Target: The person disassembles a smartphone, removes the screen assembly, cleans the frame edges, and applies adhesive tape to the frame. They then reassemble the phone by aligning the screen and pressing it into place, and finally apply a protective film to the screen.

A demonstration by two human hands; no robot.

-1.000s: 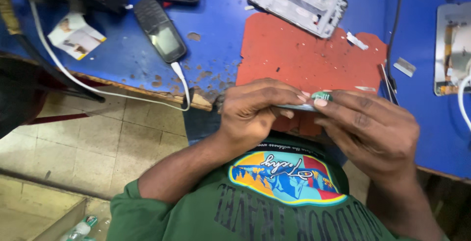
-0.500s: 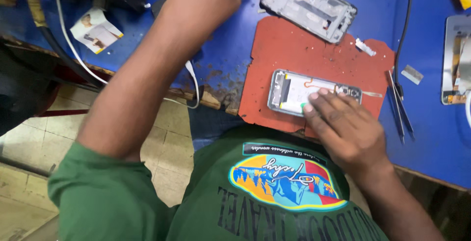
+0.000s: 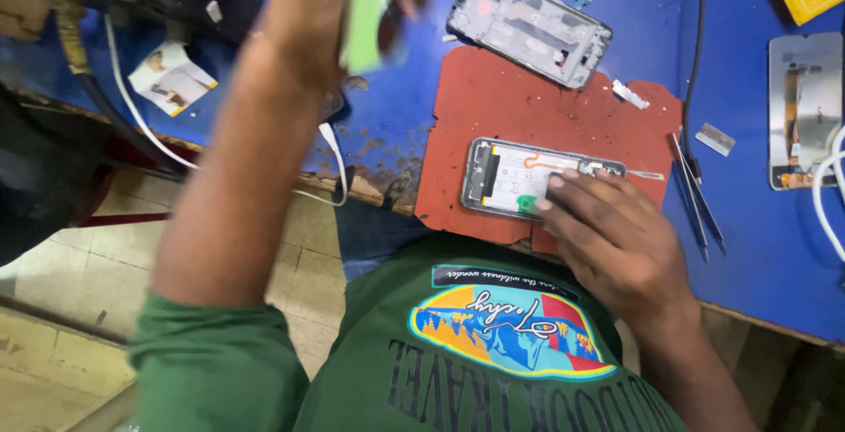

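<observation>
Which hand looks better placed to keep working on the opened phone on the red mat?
The right hand: its fingers rest on the opened phone. The left hand is raised away, holding a blurred green object.

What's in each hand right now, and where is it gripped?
The left hand holds a blurred green flat thing by its upper end. The right hand holds nothing; its fingertips press on the opened phone.

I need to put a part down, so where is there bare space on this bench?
The red mat is bare between the empty phone frame and the opened phone under the right hand. Bare blue bench lies between the tweezers and the screen panel. It is crowded top left, where the left hand holds a green object.
</observation>
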